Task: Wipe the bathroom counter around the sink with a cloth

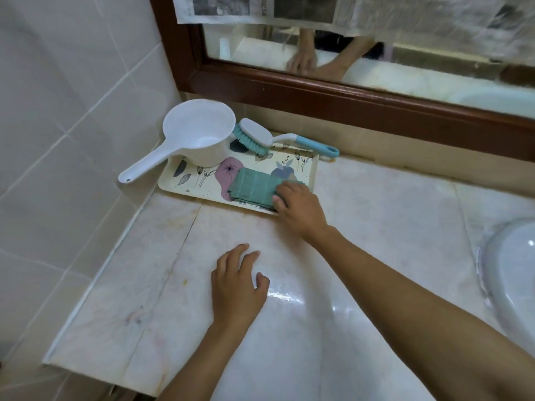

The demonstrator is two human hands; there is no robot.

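Note:
A folded teal cloth [254,188] lies on a cream patterned tray [199,179] at the back of the pale marble counter [390,221]. My right hand [301,208] reaches across and rests on the cloth's right end, fingers curled over its edge. My left hand [236,287] lies flat on the counter, fingers spread, holding nothing. The white sink [512,273] shows at the right edge, only partly in view.
A white plastic dipper [199,131] with a long handle stands on the tray's far left. A white and teal scrub brush [260,137] lies across the tray's back edge. Tiled wall runs along the left; a brown-framed mirror [347,96] hangs behind.

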